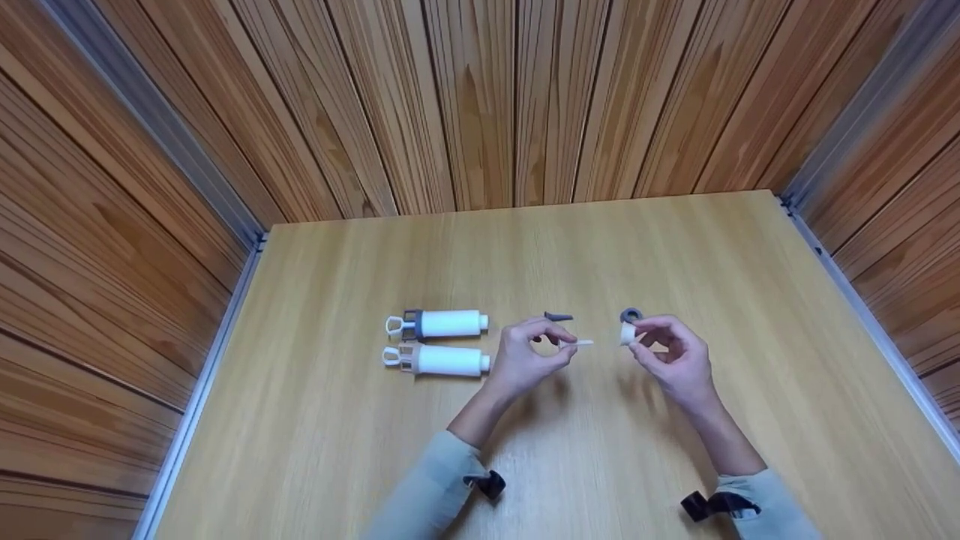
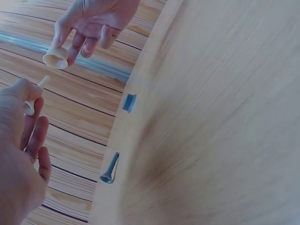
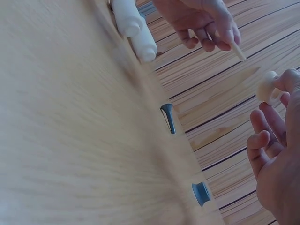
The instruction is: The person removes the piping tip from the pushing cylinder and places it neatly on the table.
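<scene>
My left hand (image 1: 523, 360) pinches a small cream nozzle (image 1: 586, 343) between thumb and index finger. Its thin tip points toward the right hand, and the flared base shows partly in the left wrist view. Above the table, my right hand (image 1: 684, 364) holds a cream threaded ring cap (image 2: 56, 58) by thumb and fingertips, its opening facing the nozzle. A gap separates the two parts. Beyond the hands, a dark grey nozzle (image 1: 558, 317) lies on its side. A matching dark grey ring cap (image 3: 201, 194) rests behind the right hand's fingertips.
Left of the hands, two white plunger cylinders lie side by side: one with a grey slotted collar (image 1: 412, 324), the other with a beige collar (image 1: 407, 358). Both have looped handles pointing left. Wood-panelled walls (image 1: 480, 105) stand around the wooden table (image 1: 337, 450).
</scene>
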`<state>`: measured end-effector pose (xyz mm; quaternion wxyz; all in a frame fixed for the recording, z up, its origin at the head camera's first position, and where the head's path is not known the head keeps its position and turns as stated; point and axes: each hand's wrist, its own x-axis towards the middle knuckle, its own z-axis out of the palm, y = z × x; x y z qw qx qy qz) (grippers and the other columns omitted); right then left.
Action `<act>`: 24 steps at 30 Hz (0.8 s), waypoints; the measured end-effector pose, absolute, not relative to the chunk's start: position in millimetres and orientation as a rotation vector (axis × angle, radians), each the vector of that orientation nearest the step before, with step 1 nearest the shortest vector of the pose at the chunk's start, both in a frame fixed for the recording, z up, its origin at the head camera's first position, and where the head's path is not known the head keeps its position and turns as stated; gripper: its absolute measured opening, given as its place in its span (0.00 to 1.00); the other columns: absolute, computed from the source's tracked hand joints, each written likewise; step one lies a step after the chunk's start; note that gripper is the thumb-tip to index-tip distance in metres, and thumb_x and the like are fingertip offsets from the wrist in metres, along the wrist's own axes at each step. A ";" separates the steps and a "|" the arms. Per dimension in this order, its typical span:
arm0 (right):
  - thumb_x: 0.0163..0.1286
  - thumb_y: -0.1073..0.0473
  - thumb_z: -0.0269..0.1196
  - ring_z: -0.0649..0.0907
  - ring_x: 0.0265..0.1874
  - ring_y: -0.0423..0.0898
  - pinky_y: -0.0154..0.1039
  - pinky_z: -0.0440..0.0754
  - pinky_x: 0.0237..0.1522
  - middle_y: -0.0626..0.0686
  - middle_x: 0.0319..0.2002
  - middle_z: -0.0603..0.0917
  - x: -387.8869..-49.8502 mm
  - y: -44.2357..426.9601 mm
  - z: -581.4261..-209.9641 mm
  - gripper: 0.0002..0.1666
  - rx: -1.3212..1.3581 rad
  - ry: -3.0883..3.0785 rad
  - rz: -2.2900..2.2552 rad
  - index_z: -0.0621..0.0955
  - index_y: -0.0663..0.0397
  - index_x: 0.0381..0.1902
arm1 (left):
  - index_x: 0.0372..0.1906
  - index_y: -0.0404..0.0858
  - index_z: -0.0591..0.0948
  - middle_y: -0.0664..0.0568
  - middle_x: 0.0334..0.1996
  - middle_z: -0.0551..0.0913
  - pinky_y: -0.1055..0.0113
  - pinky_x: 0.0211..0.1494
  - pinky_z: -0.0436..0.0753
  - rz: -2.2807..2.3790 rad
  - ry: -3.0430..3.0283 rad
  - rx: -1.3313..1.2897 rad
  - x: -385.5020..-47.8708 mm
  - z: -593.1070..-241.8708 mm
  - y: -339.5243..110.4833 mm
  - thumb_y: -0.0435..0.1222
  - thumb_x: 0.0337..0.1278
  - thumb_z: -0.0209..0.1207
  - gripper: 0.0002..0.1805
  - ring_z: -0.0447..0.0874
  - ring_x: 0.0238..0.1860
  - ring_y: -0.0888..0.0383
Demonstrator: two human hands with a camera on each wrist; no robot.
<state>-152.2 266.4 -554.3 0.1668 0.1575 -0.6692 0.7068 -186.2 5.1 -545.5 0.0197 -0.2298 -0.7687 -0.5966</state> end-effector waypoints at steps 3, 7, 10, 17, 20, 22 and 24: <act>0.64 0.89 0.65 0.87 0.38 0.32 0.23 0.87 0.33 0.41 0.45 0.91 -153.0 272.0 -554.6 0.19 0.443 -1.924 1.996 0.79 0.86 0.53 | 0.45 0.39 0.94 0.47 0.45 0.97 0.41 0.62 0.86 -1.887 -2.426 -0.656 -189.1 -546.2 7.8 0.33 0.68 0.75 0.05 0.88 0.47 0.66; 0.65 0.88 0.65 0.87 0.38 0.33 0.23 0.87 0.32 0.42 0.47 0.92 -154.8 278.2 -556.5 0.18 0.418 -1.952 1.992 0.79 0.87 0.53 | 0.46 0.39 0.95 0.46 0.46 0.96 0.47 0.61 0.85 -1.915 -2.452 -0.598 -193.1 -549.4 11.3 0.32 0.68 0.75 0.05 0.90 0.49 0.57; 0.66 0.87 0.66 0.86 0.36 0.33 0.23 0.85 0.29 0.41 0.46 0.91 -156.8 280.3 -557.7 0.18 0.351 -1.987 2.001 0.79 0.87 0.54 | 0.44 0.38 0.95 0.45 0.44 0.97 0.49 0.60 0.84 -1.908 -2.463 -0.574 -195.2 -553.1 13.8 0.31 0.67 0.75 0.04 0.90 0.47 0.57; 0.67 0.84 0.68 0.84 0.32 0.34 0.23 0.80 0.24 0.38 0.43 0.91 -159.2 280.5 -562.1 0.17 0.119 -2.148 1.906 0.83 0.80 0.54 | 0.45 0.39 0.95 0.47 0.45 0.96 0.58 0.57 0.86 -1.978 -2.524 -0.478 -199.6 -563.7 14.8 0.31 0.69 0.75 0.04 0.85 0.46 0.64; 0.68 0.83 0.69 0.83 0.32 0.34 0.23 0.78 0.24 0.37 0.43 0.90 -159.3 280.4 -564.9 0.17 0.066 -2.200 1.860 0.85 0.77 0.53 | 0.45 0.39 0.95 0.48 0.45 0.96 0.70 0.52 0.85 -1.972 -2.566 -0.411 -200.8 -568.3 15.7 0.31 0.69 0.76 0.04 0.85 0.45 0.66; 0.68 0.83 0.69 0.82 0.31 0.34 0.24 0.78 0.27 0.36 0.43 0.89 -159.2 280.9 -567.0 0.17 0.052 -2.226 1.835 0.85 0.75 0.53 | 0.46 0.39 0.96 0.50 0.45 0.96 0.74 0.50 0.85 -1.958 -2.592 -0.377 -201.3 -571.2 16.6 0.31 0.69 0.75 0.05 0.84 0.43 0.68; 0.68 0.83 0.69 0.82 0.31 0.34 0.25 0.79 0.30 0.36 0.43 0.89 -159.3 281.5 -568.9 0.17 0.034 -2.254 1.815 0.86 0.74 0.53 | 0.45 0.39 0.96 0.51 0.44 0.96 0.75 0.49 0.85 -1.923 -2.618 -0.351 -202.1 -574.7 17.6 0.31 0.69 0.75 0.05 0.84 0.42 0.69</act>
